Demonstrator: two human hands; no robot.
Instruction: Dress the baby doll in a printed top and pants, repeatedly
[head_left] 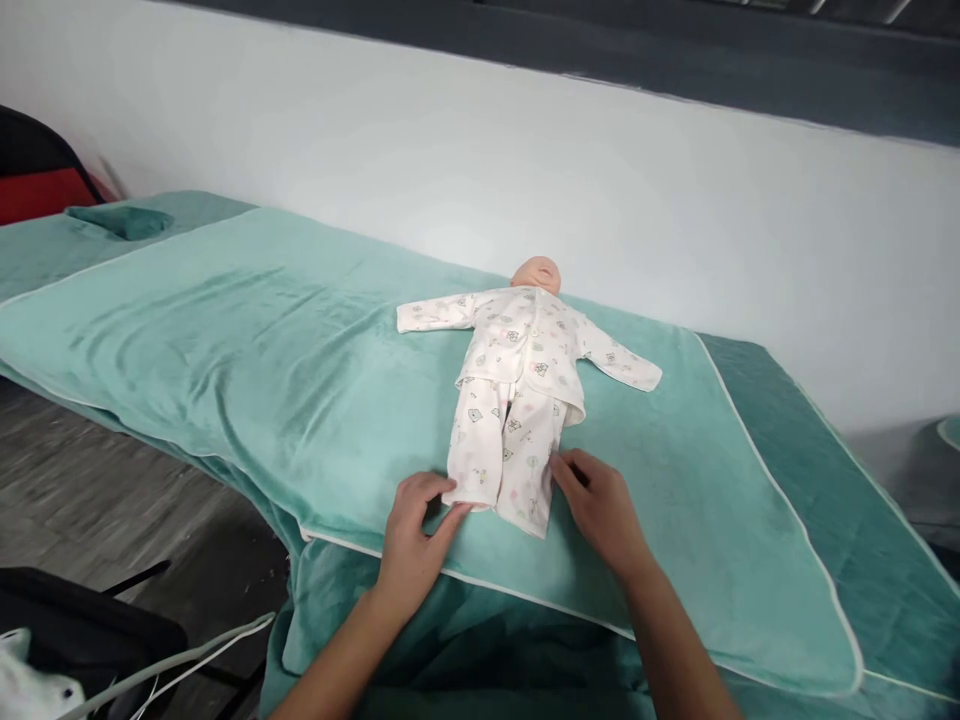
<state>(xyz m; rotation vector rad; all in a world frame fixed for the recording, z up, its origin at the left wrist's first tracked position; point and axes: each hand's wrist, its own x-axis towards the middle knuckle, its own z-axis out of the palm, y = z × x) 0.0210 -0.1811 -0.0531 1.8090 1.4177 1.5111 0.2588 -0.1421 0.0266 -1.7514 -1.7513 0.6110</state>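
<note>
White printed PJs [531,345], L hand [411,540] at cuff [471,502]

Bare hands and bare forearms, that's the look

So the left hand [412,540] is slim and uncovered, with slender fingers [422,486] and a narrow, tapering thumb [450,523]. Right hand [602,508] has pretty much the same slim build. Behind the fingers each one narrows to a smooth wrist, then the uncovered left forearm [337,650] and uncovered right forearm [675,640] get wider the farther you go from the fingertips, bare right down to where the view cuts off. Nails are too small to make out tbh.
</note>
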